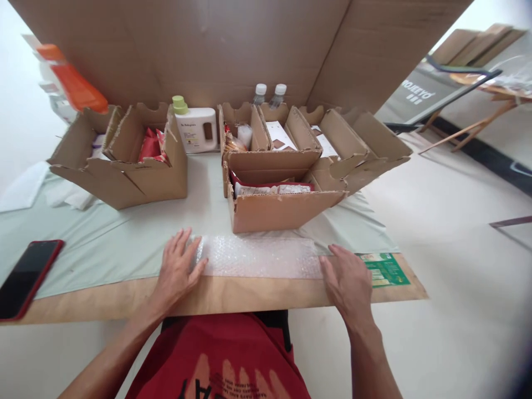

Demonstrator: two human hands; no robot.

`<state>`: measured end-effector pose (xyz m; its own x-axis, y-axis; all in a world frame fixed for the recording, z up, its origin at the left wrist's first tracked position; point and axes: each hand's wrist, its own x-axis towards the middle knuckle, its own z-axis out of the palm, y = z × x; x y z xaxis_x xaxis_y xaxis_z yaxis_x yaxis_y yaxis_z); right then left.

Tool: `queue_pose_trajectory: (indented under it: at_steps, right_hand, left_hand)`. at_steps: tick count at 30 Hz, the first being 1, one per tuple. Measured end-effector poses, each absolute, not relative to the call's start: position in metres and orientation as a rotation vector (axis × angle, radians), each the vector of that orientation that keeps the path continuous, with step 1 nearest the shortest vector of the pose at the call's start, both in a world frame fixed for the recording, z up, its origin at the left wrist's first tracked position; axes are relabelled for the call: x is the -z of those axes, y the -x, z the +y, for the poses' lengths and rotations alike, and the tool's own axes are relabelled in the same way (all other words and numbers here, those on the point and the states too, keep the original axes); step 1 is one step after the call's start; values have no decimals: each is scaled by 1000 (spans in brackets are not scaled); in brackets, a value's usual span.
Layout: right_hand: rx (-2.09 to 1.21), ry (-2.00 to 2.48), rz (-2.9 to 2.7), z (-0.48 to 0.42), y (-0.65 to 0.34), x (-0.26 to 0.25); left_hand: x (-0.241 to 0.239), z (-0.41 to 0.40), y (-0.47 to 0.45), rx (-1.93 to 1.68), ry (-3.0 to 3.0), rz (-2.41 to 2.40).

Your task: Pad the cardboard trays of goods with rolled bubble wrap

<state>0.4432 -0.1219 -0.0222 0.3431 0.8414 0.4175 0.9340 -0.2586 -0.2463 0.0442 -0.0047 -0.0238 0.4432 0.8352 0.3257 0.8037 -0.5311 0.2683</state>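
A sheet of bubble wrap (260, 257) lies flat along the front of the table, partly over the pale cloth and partly near the bare wooden edge. My left hand (178, 266) rests at the sheet's left end, fingers spread and the fingertips on or beside it. At the right end is my right hand (347, 277), with the thumb side touching or close to the wrap and the fingers stretched forward. Neither hand grips anything. Just behind the sheet stands an open cardboard box (286, 213) holding red and white packets (274, 189).
Several cardboard boxes (145, 183) line the back, with a white jug (197, 130) between them. Two bottles (260, 94) and an orange container (72, 80) stand behind. A phone (29, 280) lies at left. A green label (384, 270) is at right. Tall cardboard (208, 50) walls the rear.
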Motion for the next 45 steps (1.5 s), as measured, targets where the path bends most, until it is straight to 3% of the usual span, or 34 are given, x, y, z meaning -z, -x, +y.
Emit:
queue_pose_trajectory:
  at_steps: [4, 12, 19, 23, 27, 32, 35, 39, 45]
  right_hand:
    - [176, 2219, -1626, -90, -427, 31]
    - [-235, 1979, -1375, -124, -414, 18]
    - [-721, 1695, -1431, -154, -312, 16]
    - [-1009, 1563, -1379, -142, -263, 19]
    - [-1277, 1499, -1309, -138, -254, 12]
    - [-1547, 1470, -1012, -125, -261, -9]
    - [-1549, 1411, -966, -107, -258, -18]
    - [-1418, 1293, -961, -99, -256, -13]
    - [-673, 1381, -1639, -102, -273, 1]
  left_hand:
    - [24, -8, -34, -715, -2473, 1801]
    - [17, -13, -40, -846, -2424, 1717]
    - [-25, 79, -46, -967, -2487, 1646]
    - [-26, 117, -80, -970, -2544, 1525]
    - [-11, 67, -60, -977, -2479, 1227]
    - [-15, -46, -12, -573, -2211, 917]
    - [-20, -71, -21, -572, -2057, 994]
    - [-4, -45, -49, -688, -1835, 1430]
    - [14, -12, -55, -558, -1859, 1573]
